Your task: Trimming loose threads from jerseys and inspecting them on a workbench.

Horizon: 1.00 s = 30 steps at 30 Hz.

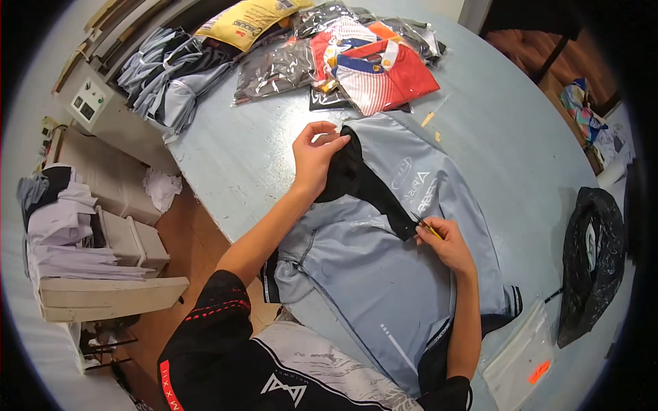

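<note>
A grey-blue shirt (384,267) with a black collar (373,185) lies spread over the table in front of me. Between its thumb and fingers, my left hand (315,156) pinches the far end of the collar. My right hand (447,246) is closed around small thread snips (430,229) with a yellow handle and dark pointed tips. Its fingertips also touch the collar's other end, and the tips of the snips point up beside it. The collar is stretched between both hands. White prints show on the shirt's upper part.
Folded grey garments (168,79) and clear-bagged clothes (384,72), with a yellow package (247,24), are heaped at the table's far side. On the right lie a black plastic bag (593,267) and a clear bag with an orange label (517,363). White stacks (75,240) stand left.
</note>
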{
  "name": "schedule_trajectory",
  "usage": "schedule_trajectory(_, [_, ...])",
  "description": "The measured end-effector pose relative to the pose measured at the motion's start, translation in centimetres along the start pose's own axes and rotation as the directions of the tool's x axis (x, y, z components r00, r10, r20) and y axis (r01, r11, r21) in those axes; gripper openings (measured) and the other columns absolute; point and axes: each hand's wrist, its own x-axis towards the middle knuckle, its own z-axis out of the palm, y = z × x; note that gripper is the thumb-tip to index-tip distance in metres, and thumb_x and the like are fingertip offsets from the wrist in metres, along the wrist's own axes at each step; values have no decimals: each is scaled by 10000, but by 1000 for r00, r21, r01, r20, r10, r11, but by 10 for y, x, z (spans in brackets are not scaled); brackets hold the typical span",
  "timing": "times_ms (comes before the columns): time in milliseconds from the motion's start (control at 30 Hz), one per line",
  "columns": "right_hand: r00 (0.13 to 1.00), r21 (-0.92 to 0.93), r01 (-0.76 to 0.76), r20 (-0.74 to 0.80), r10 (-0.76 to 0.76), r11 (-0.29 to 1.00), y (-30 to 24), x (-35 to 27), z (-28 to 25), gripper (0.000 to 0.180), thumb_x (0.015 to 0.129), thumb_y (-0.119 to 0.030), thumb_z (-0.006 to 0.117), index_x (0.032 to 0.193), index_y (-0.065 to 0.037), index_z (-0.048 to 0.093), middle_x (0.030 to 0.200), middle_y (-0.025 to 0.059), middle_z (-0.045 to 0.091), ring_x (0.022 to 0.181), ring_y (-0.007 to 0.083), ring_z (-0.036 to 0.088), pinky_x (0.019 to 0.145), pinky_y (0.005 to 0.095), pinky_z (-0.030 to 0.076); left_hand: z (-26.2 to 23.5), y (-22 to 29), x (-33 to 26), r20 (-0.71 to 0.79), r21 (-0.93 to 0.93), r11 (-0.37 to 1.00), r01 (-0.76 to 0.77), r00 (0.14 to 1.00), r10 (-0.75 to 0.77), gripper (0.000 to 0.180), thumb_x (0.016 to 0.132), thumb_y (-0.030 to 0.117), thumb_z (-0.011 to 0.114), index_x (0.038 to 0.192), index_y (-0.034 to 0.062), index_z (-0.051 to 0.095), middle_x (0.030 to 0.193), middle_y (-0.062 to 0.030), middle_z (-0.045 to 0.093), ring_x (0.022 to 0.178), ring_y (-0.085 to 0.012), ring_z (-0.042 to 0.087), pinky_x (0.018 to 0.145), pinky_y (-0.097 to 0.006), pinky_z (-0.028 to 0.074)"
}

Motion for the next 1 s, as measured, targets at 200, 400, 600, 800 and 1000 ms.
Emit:
schedule_trajectory(200, [999, -17, 37, 16, -37, 999, -4, 2, 2, 191, 919, -155, 590, 790, -17, 614, 701, -31, 587, 671, 34, 492, 630, 198, 373, 5, 18, -19, 461, 38, 959, -280, 856, 232, 345, 786, -167, 560, 1091, -8, 556, 1156, -114, 549, 1146, -176, 514, 920, -280, 448])
schedule_trajectory(400, [999, -15, 47, 10, -47, 999, -8, 1, 2, 188, 914, -163, 592, 785, -30, 624, 686, -45, 577, 648, 23, 460, 607, 195, 346, -24, -32, 22, 433, 440, 844, -308, 896, 102, 427, 761, -178, 507, 1143, 10, 533, 1120, -91, 561, 1013, -186, 600, 821, -276, 512])
schedule_trajectory(600, [999, -7, 50, -6, -50, 999, -4, -4, 3, 194, 912, -185, 595, 784, -42, 625, 674, -68, 546, 617, 6, 408, 564, 188, 301, -11, -29, 40, 542, 571, 711, -410, 839, 49, 408, 717, -98, 614, 1105, 21, 576, 992, -91, 608, 885, -184, 617, 778, -290, 511])
schedule_trajectory(800, [999, -3, 47, 14, -47, 999, -12, -7, 0, 193, 921, -181, 581, 803, -34, 625, 699, -53, 569, 654, 22, 460, 609, 193, 348, 3, -27, 41, 625, 729, 229, -645, 764, 161, 357, 712, 83, 692, 1058, 54, 607, 843, -114, 572, 777, -282, 587, 691, -368, 485])
schedule_trajectory(1000, [996, -14, 88, 21, -88, 996, -1, -7, -2, 197, 931, -172, 563, 824, -20, 628, 725, -39, 595, 696, 34, 499, 655, 201, 382, 14, -40, 48, 648, 720, 30, -693, 688, 329, 240, 719, 123, 667, 929, 39, 589, 858, -137, 565, 822, -338, 583, 709, -419, 479])
